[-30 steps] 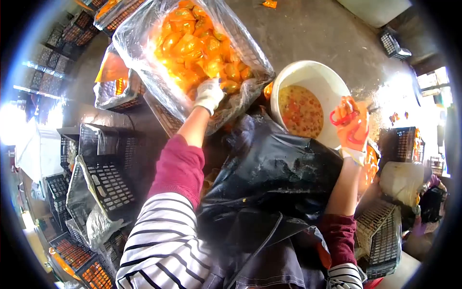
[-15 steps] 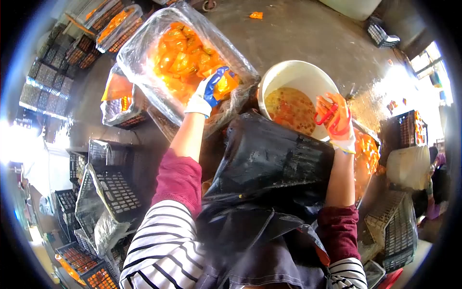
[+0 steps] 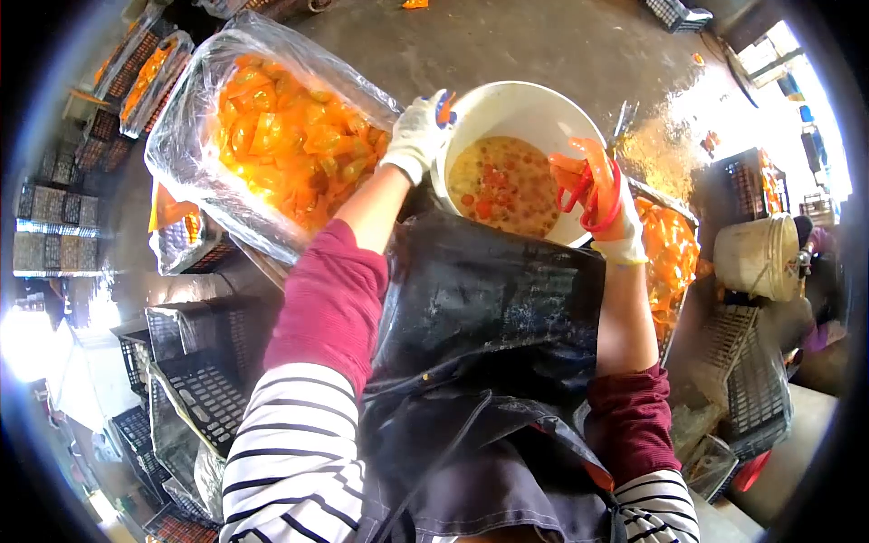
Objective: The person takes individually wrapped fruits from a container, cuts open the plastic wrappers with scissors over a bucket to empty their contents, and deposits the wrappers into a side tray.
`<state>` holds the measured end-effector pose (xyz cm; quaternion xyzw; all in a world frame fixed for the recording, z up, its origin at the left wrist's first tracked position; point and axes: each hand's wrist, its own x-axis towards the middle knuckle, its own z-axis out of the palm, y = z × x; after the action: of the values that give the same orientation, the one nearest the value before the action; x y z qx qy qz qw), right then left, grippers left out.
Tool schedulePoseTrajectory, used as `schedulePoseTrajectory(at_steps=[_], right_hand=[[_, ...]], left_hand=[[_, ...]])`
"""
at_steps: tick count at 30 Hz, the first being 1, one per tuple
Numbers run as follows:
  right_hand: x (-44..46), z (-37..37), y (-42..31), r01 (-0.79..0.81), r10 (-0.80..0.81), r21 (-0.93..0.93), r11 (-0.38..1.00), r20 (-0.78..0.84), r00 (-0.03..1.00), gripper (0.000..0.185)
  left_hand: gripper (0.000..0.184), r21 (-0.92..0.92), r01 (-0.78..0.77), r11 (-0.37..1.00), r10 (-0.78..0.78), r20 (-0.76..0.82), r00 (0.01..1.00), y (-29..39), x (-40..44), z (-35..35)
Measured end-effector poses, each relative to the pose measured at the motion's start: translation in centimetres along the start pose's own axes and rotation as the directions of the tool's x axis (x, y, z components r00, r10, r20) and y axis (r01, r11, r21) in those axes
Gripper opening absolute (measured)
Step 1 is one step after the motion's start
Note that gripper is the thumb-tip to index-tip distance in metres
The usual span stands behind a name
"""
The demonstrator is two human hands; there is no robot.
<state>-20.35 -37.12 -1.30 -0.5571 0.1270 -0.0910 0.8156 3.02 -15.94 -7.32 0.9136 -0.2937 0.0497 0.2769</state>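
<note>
My left hand (image 3: 421, 138), in a white glove with blue on the fingers, is closed at the left rim of the white bucket (image 3: 435, 172). A bit of orange shows between its fingers, probably an orange pepper-like piece, mostly hidden by the glove. Over the bucket's right side, my right hand (image 3: 602, 199), in an orange and white glove, is closed around red-handled scissors (image 3: 615, 204); their blades cannot be made out. Yellowish liquid (image 3: 507, 181) with red-orange bits lies in the bucket. At left, glossy orange pieces (image 3: 290, 136) fill a plastic-lined crate (image 3: 186, 149).
More orange pieces (image 3: 663, 253) lie in a container just right of my right forearm. Black crates (image 3: 204, 389) stand at lower left and lower right. A whitish bucket (image 3: 756, 258) stands at far right, near another person (image 3: 819, 299). A black apron (image 3: 489, 299) covers my lap.
My left hand has moved right, from the orange pieces in the lined crate to the bucket's rim. My right hand still holds the scissors over the bucket. The view has shifted.
</note>
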Motion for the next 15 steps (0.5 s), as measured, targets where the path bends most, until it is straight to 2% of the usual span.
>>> schedulePoseTrajectory(at_steps=[1, 2, 3, 4, 6, 7, 10, 11, 12, 13, 14, 15], right_hand=[[0.5, -1.2, 1.1, -0.023, 0.023, -0.004, 1.0, -0.002, 1.0, 0.048], [0.3, -0.8, 1.1, -0.016, 0.017, 0.01, 1.0, -0.013, 1.0, 0.047], [0.1, -0.3, 1.1, -0.01, 0.01, 0.024, 1.0, -0.025, 1.0, 0.047], [-0.1, 0.2, 1.1, -0.002, 0.004, 0.038, 0.999, -0.036, 0.999, 0.046], [-0.3, 1.3, 1.0, -0.033, 0.047, 0.14, 0.99, -0.101, 0.994, 0.042], [0.4, 0.7, 1.9, -0.079, 0.087, 0.247, 0.966, -0.023, 0.996, 0.034], [0.5, 1.9, 1.9, -0.1, 0.108, -0.148, 0.984, 0.047, 0.993, 0.041], [0.2, 1.6, 1.9, -0.171, 0.16, 0.151, 0.974, 0.081, 0.984, 0.037], [0.2, 1.5, 2.2, -0.149, 0.15, -0.022, 0.989, 0.06, 0.987, 0.037], [0.5, 2.0, 2.3, -0.13, 0.139, -0.194, 0.972, 0.035, 0.99, 0.036], [0.7, 2.3, 2.4, -0.116, 0.128, -0.361, 0.925, 0.01, 0.992, 0.035], [0.6, 2.1, 2.3, -0.129, 0.145, -0.3, 0.945, 0.032, 0.989, 0.034]], left_hand=[[0.04, -0.283, 0.075, 0.956, -0.085, -0.026, 0.996, -1.6, 0.5, 0.8], [0.036, -0.543, 0.13, 0.83, -0.172, -0.028, 0.985, -2.3, 1.1, 0.7], [0.028, -0.799, 0.284, 0.53, -0.359, 0.092, 0.929, -2.8, 1.9, 0.5], [0.028, -0.889, 0.366, 0.275, -0.401, 0.24, 0.884, -2.0, 2.0, -0.8], [0.029, -0.916, 0.364, 0.17, -0.424, 0.265, 0.866, 1.0, 1.1, -4.6], [0.03, -0.938, 0.339, 0.076, -0.34, 0.295, 0.893, 0.9, 1.3, -4.6], [0.035, -0.925, 0.329, -0.192, -0.08, 0.349, 0.934, 1.1, 2.0, -4.4], [0.037, -0.897, 0.355, -0.262, -0.005, 0.369, 0.929, 2.6, 1.6, -5.1], [0.039, -0.862, 0.386, -0.329, 0.074, 0.384, 0.92, 4.1, 1.2, -5.7], [0.042, -0.88, 0.349, -0.323, 0.038, 0.356, 0.934, 5.6, 1.2, -6.0], [0.043, -0.859, 0.348, -0.376, 0.038, 0.361, 0.932, 6.3, 1.2, -5.5], [0.044, -0.834, 0.348, -0.427, 0.037, 0.368, 0.929, 6.8, 1.1, -4.9]])
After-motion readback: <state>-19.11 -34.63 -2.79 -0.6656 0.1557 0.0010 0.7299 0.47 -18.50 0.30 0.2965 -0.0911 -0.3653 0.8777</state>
